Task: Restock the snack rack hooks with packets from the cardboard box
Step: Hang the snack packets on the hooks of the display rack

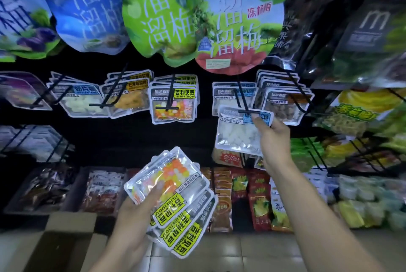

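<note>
My left hand (140, 208) grips a fanned stack of several clear packets with yellow labels and orange, yellow and white sweets (175, 201), held upside down low in the middle. My right hand (272, 137) pinches the top right corner of a clear packet with a blue label and white pieces (239, 133), raised to the tip of a black rack hook (243, 104). More packets of the same kind hang behind on that hook. The open cardboard box (61, 247) sits on the floor at the lower left.
A row of black hooks carries small packets, among them matching yellow-label ones (173, 104). Large green and blue bags (153, 12) hang overhead. Trays of sachets (103, 190) and snack packs (259, 197) fill the low shelf. Yellow and green bags (360, 113) crowd the right.
</note>
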Available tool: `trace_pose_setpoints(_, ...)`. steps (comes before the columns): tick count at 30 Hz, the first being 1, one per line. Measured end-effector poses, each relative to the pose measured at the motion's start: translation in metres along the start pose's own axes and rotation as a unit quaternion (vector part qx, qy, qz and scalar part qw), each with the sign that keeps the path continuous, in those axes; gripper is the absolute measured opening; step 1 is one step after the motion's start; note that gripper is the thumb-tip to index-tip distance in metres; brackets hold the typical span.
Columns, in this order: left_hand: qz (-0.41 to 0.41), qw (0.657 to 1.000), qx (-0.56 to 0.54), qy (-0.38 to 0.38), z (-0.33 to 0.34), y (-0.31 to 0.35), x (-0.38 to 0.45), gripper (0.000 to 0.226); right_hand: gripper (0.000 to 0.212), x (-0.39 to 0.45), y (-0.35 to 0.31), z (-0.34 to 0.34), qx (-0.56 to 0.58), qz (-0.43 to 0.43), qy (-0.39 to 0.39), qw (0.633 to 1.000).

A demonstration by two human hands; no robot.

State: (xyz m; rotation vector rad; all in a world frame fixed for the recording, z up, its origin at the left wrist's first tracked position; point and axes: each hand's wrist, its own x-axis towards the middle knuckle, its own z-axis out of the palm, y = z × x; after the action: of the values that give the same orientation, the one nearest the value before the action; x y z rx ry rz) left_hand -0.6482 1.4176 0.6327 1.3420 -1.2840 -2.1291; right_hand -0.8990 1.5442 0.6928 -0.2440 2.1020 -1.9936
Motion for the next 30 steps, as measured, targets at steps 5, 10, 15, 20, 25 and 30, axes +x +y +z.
trace_pose_setpoints(5,-0.001,1.000,0.007,0.023,0.006,-0.006,-0.010,0.046,0.016,0.011,0.000,-0.001,-0.012,-0.006,-0.034,0.999)
trace_pose_setpoints(10,-0.021,0.999,-0.002,0.048,0.013,-0.009,-0.015,0.065,0.011,0.021,0.006,0.005,-0.015,-0.030,-0.022,0.999)
trace_pose_setpoints(15,-0.023,0.999,-0.008,0.037,0.010,-0.009,-0.011,0.040,0.021,0.057,0.017,0.018,-0.009,-0.048,0.008,0.999)
trace_pose_setpoints(20,-0.006,1.000,0.006,0.023,0.007,-0.004,0.002,0.045,0.011,0.086,0.025,0.031,-0.008,-0.084,0.052,0.995)
trace_pose_setpoints(25,0.022,1.000,0.007,0.010,0.012,0.004,0.014,0.037,0.021,0.017,0.037,0.025,0.003,-0.093,0.130,0.987)
trace_pose_setpoints(30,0.038,0.999,0.019,-0.024,0.011,0.014,0.026,0.023,0.029,-0.079,0.039,0.048,-0.125,0.040,-0.146,0.981)
